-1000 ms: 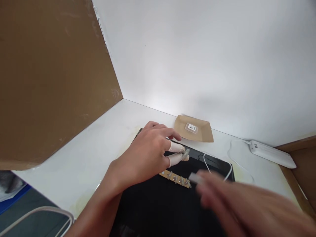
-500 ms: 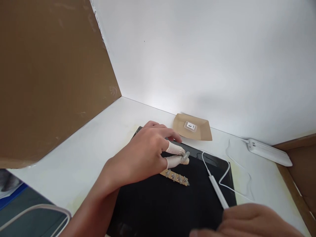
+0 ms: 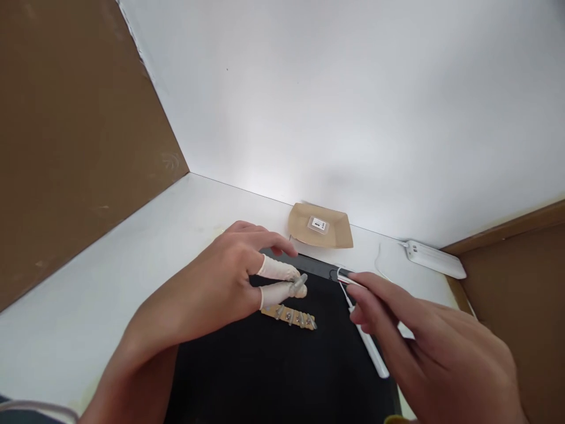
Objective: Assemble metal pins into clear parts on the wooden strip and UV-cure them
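Covers [image 3: 277, 268] of white hug the thumb and first finger of the left hand [image 3: 220, 282]. Its grip is pinched nearly closed on a small clear piece [image 3: 299, 285], which sits at the covered tips, over the black mat [image 3: 273, 377]. The right hand [image 3: 441, 353] has its grip pinched on a thin white stick [image 3: 351, 281] and points it toward the left hand, well apart from the clear piece. A white pen [image 3: 374, 350] with a cord lies on the mat near the right hand. A tan strip [image 3: 289, 316] with little clear bits lies just beside the left thumb. Behind, on the white counter [image 3: 172, 235], are a brown tray [image 3: 302, 237] holding a small packet [image 3: 318, 224] and, farther right, a long white box [image 3: 435, 259].
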Tool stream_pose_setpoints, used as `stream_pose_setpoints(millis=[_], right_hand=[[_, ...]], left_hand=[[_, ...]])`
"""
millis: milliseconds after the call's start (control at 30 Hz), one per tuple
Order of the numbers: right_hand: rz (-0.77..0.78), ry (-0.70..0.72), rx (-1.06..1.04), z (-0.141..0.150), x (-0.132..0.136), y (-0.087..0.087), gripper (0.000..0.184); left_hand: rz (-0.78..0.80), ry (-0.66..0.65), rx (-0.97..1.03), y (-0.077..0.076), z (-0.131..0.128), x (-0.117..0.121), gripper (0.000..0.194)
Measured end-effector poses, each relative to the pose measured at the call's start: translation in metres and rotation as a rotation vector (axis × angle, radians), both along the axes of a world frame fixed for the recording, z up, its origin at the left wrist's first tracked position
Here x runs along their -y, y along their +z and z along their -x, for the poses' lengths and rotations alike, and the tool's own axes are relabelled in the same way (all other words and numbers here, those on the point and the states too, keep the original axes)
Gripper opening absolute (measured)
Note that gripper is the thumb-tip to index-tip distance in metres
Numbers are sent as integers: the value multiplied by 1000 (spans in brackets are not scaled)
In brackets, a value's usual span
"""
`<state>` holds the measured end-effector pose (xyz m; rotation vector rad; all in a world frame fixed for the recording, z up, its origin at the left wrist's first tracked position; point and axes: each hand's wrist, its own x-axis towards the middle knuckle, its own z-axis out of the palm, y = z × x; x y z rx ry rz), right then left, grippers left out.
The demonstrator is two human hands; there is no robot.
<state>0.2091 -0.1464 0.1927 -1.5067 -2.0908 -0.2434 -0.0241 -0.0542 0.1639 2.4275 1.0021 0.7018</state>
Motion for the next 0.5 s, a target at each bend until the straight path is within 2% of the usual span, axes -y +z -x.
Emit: stream_pose_setpoints(millis=[33,167,200,233,333,367,400,500], right_hand=[[11,20,2,-1,0,1,32],[110,436,-106,0,2,8,41],[126,459,-116,1,1,9,41],[127,404,-113,0,0,10,39],[41,49,-73,-2,-2,8,35],[25,-8,-86,-3,-1,6,35],[20,13,-121,-4,1,4,37],[36,310,-229,-5,10,-3,46]], left_hand=[[-7,10,5,-1,0,0,14],[7,-5,-7,-3,2,-2,13],[16,-19,-5,-2,2,-2,13],[25,-29,4,-2,2,-3,14],[41,-22,41,0,2,-2,14],[39,-18,51,1,2,-2,14],[38,-19,58,2,1,-1,13],[46,-32,74,6,1,2,14]])
